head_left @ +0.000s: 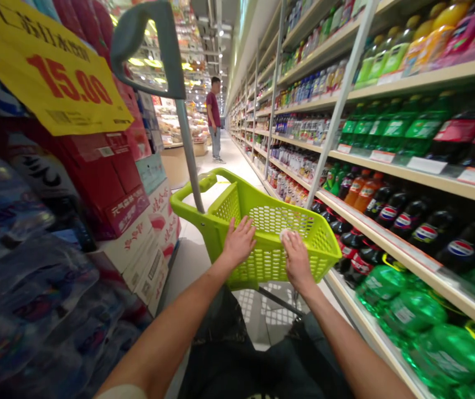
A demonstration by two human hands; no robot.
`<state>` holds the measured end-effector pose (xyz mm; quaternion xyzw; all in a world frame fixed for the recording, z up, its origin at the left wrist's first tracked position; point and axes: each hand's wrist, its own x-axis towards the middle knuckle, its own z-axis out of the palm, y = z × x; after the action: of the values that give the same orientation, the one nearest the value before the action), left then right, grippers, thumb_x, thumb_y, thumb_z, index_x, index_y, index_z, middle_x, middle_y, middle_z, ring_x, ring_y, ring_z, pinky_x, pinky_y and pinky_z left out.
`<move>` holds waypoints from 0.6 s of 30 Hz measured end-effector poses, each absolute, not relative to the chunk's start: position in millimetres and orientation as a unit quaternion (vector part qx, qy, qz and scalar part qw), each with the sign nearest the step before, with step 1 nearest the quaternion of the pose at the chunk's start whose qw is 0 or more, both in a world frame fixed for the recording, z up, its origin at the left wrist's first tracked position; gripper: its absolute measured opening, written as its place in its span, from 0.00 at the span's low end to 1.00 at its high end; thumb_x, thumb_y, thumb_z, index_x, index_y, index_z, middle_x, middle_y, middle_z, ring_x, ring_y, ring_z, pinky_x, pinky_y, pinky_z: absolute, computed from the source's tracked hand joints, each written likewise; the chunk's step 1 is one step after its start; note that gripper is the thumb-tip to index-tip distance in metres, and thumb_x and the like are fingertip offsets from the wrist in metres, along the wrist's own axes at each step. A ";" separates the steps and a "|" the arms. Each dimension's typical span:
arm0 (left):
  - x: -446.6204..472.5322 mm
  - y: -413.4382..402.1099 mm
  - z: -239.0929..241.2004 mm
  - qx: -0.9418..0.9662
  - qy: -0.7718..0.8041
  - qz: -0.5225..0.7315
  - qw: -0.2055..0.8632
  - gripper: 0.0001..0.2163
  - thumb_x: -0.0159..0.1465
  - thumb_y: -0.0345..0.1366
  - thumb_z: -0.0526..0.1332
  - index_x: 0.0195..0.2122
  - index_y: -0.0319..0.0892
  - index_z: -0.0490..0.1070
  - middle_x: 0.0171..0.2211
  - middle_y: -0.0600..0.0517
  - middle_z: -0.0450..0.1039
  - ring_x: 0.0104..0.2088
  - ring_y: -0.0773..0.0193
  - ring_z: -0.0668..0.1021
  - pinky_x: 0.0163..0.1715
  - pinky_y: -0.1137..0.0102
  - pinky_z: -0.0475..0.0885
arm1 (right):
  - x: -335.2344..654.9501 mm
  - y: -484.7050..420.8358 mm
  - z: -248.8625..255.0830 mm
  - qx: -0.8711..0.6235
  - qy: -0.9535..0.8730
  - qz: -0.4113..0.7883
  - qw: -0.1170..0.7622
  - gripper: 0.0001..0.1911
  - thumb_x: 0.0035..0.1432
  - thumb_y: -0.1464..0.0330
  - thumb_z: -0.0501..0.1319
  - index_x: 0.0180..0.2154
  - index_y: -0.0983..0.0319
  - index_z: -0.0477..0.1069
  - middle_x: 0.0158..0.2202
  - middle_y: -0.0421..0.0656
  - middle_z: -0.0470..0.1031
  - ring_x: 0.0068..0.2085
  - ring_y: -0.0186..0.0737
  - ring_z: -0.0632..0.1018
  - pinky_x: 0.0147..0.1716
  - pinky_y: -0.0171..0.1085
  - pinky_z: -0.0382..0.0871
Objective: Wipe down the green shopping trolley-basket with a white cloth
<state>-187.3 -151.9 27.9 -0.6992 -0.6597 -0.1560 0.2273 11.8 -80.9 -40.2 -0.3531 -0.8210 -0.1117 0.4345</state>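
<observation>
Right in front of me stands a lime-green wheeled shopping basket (262,266) with perforated walls and a grey pull handle (177,72) raised on a metal pole. My left hand (239,242) lies on the near rim of the basket, fingers stretched out and holding nothing. Farther right on the same rim, my right hand (296,257) presses a small white wipe or tissue (286,234) under its fingers. Most of the white piece is hidden by those fingers. The visible part of the basket's inside holds nothing.
Shelves of soda bottles (424,227) run along the right, with large green bottles (420,310) at the bottom. Stacked drink cartons (138,249) and wrapped bottle packs (42,266) crowd the left, under a yellow price sign (63,77). A person (213,119) stands farther down the aisle.
</observation>
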 end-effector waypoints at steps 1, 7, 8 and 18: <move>-190.5 -154.1 27.5 -0.690 -0.666 -0.160 0.235 0.17 0.61 0.39 0.49 0.50 0.42 0.63 0.57 0.47 0.59 0.60 0.57 0.56 0.58 0.50 0.45 | 12.8 -79.7 -41.5 -0.356 -0.822 -0.108 0.432 0.27 0.49 0.81 0.44 0.50 0.63 0.64 0.55 0.48 0.62 0.60 0.44 0.55 0.53 0.49 0.57; -188.4 -161.2 19.4 -0.668 -0.685 -0.162 0.242 0.21 0.61 0.39 0.48 0.55 0.38 0.59 0.58 0.46 0.57 0.61 0.55 0.53 0.58 0.51 0.42 | 37.3 -72.8 -50.0 -0.443 -0.755 -0.092 0.474 0.26 0.50 0.80 0.44 0.52 0.66 0.63 0.55 0.51 0.61 0.60 0.45 0.53 0.55 0.52 0.54; -184.3 -161.1 18.4 -0.671 -0.684 -0.161 0.237 0.21 0.61 0.40 0.48 0.55 0.38 0.59 0.58 0.47 0.57 0.60 0.55 0.53 0.58 0.51 0.43 | 29.1 -75.3 -48.5 -0.431 -0.760 -0.083 0.480 0.27 0.50 0.81 0.44 0.52 0.66 0.62 0.55 0.51 0.61 0.60 0.44 0.53 0.55 0.52 0.54; -245.9 -189.5 55.1 -0.505 -0.731 -0.344 0.305 0.25 0.59 0.38 0.50 0.57 0.36 0.51 0.61 0.41 0.49 0.61 0.55 0.51 0.58 0.51 0.42 | 16.8 -76.3 -46.5 -0.378 -0.783 -0.050 0.492 0.28 0.50 0.82 0.44 0.51 0.64 0.63 0.57 0.48 0.60 0.60 0.43 0.54 0.55 0.54 0.53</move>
<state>-245.9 -189.5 55.1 -0.5050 -0.7305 -0.3439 0.3050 16.8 -76.3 -46.5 -0.3781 -0.7827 -0.0496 0.4919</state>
